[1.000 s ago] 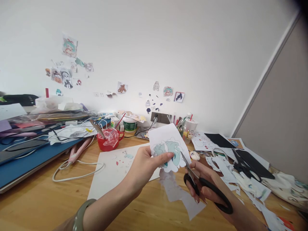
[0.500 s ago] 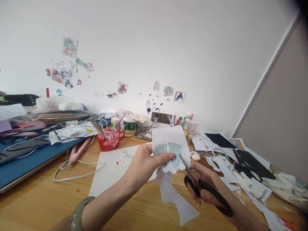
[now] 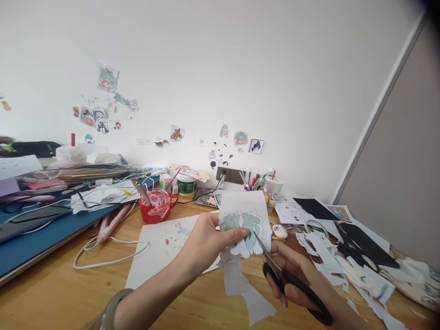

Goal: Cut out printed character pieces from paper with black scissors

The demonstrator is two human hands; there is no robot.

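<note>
Pinched between the thumb and fingers of my left hand [image 3: 213, 236] is a white sheet of paper [image 3: 245, 202] printed with teal hair-like shapes. Its lower edge is cut in a wavy line, and a strip of cut paper [image 3: 237, 279] dangles beneath. My right hand [image 3: 292, 266] grips black-handled scissors [image 3: 305, 295] through the loops. Their blades point up and left at the sheet's right part, beside the teal print; whether they are fully closed is hard to make out. Below my left hand, a larger white sheet [image 3: 154, 247] with small coloured cutouts lies on the wooden table.
A red mug [image 3: 155, 208] with a spoon stands behind the large sheet. At left are a blue board [image 3: 34, 247] and a pink corded tool [image 3: 112, 224]. Paper scraps [image 3: 323, 250], a second pair of scissors [image 3: 354, 250] and a white mouse-shaped object [image 3: 279, 231] lie at right. A cup [image 3: 273, 188] stands behind.
The view has tilted up slightly, so the table and wall things sit lower. The dangling strip has swung a little left. Both hands keep their hold on paper and scissors.
</note>
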